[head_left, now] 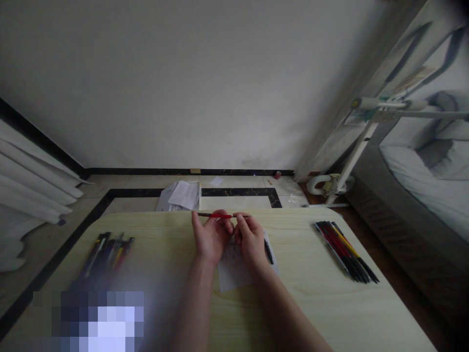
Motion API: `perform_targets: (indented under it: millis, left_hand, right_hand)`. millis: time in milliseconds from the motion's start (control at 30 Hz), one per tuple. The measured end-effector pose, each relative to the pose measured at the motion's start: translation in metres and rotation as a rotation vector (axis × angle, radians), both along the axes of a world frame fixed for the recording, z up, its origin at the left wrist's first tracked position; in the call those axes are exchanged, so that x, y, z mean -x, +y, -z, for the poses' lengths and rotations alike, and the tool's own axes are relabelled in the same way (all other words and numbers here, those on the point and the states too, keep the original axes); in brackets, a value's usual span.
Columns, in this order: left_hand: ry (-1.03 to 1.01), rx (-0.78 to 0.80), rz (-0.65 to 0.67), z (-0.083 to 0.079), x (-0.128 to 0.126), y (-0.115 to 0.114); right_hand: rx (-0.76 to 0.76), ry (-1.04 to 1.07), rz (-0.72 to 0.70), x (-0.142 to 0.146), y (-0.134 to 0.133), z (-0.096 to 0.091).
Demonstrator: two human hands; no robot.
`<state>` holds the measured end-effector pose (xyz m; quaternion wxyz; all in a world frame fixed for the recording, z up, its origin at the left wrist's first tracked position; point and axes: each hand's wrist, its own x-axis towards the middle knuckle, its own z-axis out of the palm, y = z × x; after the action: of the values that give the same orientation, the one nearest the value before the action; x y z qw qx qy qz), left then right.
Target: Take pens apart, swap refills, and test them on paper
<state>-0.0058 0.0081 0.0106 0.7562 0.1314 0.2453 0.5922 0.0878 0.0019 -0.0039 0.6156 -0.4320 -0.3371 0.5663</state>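
Note:
A slim red pen (222, 215) with dark ends lies sideways between my two hands, above the far half of the table. My left hand (211, 239) has its thumb at the pen's left end and its fingers curled under the middle. At the right end, my right hand (252, 242) pinches the pen between thumb and fingers. Beneath my hands is a white sheet of paper (230, 276) with faint marks, partly covered by them. A black pen (268, 252) rests on the paper, just right of my right hand.
On the table's right lies a row of red, yellow and black pens (344, 252). Another group of pens (108, 252) lies at the left, partly blurred. Beyond the table edge, papers (183, 195) sit on the floor before the wall. A white metal frame (357, 151) stands at the right.

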Motion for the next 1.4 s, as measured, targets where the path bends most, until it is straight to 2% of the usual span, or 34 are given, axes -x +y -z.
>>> perform_targets:
  millis: [333, 700, 1000, 1400]
  left_hand:
    - [-0.112, -0.055, 0.050, 0.0001, 0.0028, -0.0027]
    - [-0.094, -0.062, 0.032, -0.0033, 0.0016, -0.0032]
    - [-0.086, -0.037, 0.007, -0.0028, 0.0017, -0.0025]
    - [-0.053, -0.006, -0.010, -0.0043, 0.0009, -0.0016]
  right_hand:
    - [0.007, 0.041, 0.016, 0.0005, 0.0004, -0.0008]
    - [0.012, 0.025, 0.028, 0.0003, 0.0008, 0.0043]
    - [0.066, 0.027, 0.040, 0.0003, 0.0002, -0.0008]
    - [0.066, 0.010, 0.064, 0.0016, 0.0009, -0.0002]
